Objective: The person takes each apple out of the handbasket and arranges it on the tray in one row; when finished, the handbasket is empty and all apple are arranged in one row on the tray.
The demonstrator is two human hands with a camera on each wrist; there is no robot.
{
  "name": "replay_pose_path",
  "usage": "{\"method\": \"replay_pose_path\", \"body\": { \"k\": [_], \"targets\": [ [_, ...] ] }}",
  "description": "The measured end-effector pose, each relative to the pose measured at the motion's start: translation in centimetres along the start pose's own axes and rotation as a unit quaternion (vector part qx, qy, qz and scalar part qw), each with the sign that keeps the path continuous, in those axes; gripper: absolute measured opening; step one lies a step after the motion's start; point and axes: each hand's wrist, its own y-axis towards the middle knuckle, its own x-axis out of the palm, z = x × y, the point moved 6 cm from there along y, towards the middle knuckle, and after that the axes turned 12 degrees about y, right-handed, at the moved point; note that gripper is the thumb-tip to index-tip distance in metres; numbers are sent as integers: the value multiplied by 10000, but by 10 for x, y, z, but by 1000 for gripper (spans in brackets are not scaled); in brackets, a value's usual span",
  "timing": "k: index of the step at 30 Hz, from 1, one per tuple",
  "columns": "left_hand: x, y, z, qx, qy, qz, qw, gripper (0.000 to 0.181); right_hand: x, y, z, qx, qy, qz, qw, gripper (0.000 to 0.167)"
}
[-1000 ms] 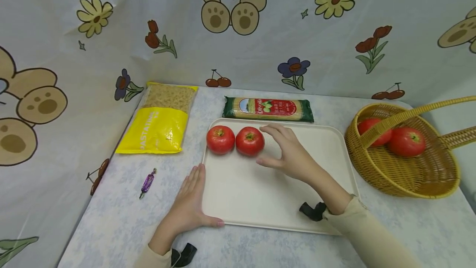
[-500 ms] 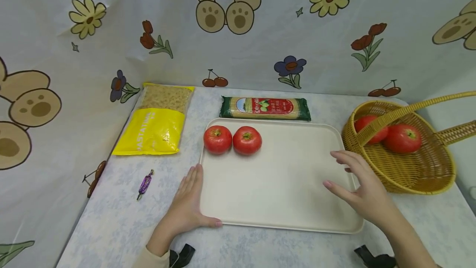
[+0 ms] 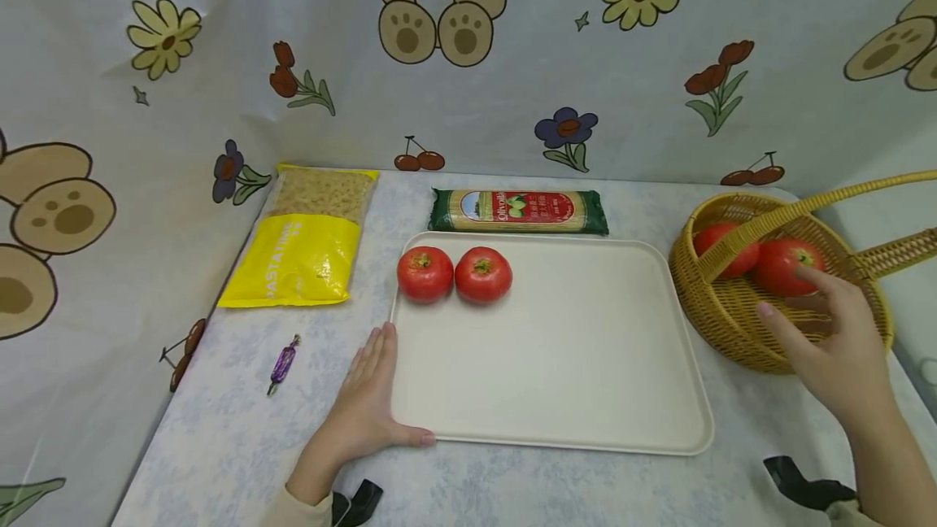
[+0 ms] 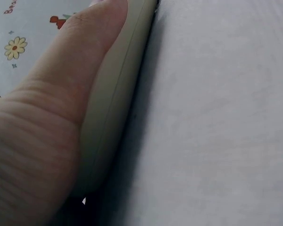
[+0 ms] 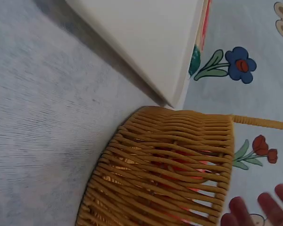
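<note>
A white tray (image 3: 556,364) lies on the table with two tomatoes, one (image 3: 425,274) in its far left corner and another (image 3: 483,275) right beside it. My left hand (image 3: 366,401) rests against the tray's near left corner, fingers straight along the side and thumb at the front edge. Over the wicker basket (image 3: 739,340) hovers my right hand (image 3: 842,340), fingers spread and holding nothing. Inside the basket are two more tomatoes, one (image 3: 786,265) close to my right fingertips and one (image 3: 725,246) partly behind the handle. Whether the fingertips touch the nearer tomato, I cannot tell.
Behind the tray lies a spaghetti packet (image 3: 518,211). A yellow pasta bag (image 3: 300,242) is at the back left, with a purple wrapped candy (image 3: 283,364) in front of it. The basket's handle (image 3: 827,202) arches over its opening. A patterned cloth (image 3: 483,104) hangs behind the table.
My right hand has moved from beside the tomatoes on the tray, rightward across the tray, to above the basket. The left hand keeps its place at the tray's corner.
</note>
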Motion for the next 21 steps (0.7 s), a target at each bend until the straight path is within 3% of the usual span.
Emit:
{"method": "replay_pose_path", "body": {
  "k": [8,16,21],
  "targets": [
    [-1,0,0,20,-44,-116,9999,162,10,37,38,938,-34,-626,9936,79],
    [0,0,0,10,-39,-130,9999,163,26,59,51,1121,-367,-887,9891,89],
    [0,0,0,10,-37,-93,9999,162,33,72,56,1062,-502,-882,9892,77]
  ]
}}
